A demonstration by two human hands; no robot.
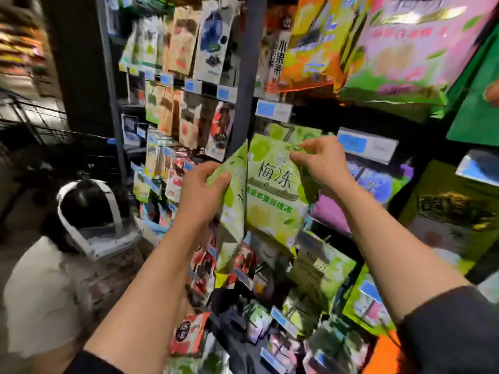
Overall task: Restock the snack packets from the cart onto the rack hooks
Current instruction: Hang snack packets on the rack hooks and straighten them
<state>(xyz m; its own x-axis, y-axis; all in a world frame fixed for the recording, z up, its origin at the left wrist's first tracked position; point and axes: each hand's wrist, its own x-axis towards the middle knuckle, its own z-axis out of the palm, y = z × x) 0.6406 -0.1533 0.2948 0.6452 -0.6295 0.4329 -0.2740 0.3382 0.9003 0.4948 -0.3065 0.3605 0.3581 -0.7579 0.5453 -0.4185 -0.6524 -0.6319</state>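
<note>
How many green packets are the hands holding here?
2: one edge-on green packet in the left hand, one front-facing green packet pinched near its top by the right hand. More may be hidden behind them.

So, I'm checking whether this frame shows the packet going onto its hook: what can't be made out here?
- Hook: head view, hidden behind the front green packet and the right hand pinching its top.
- Side packet gripped by the left hand: turned edge-on, its print unreadable.
- Cart: not identifiable; the left side is motion-blurred.
- Price tags: blurred.
</note>
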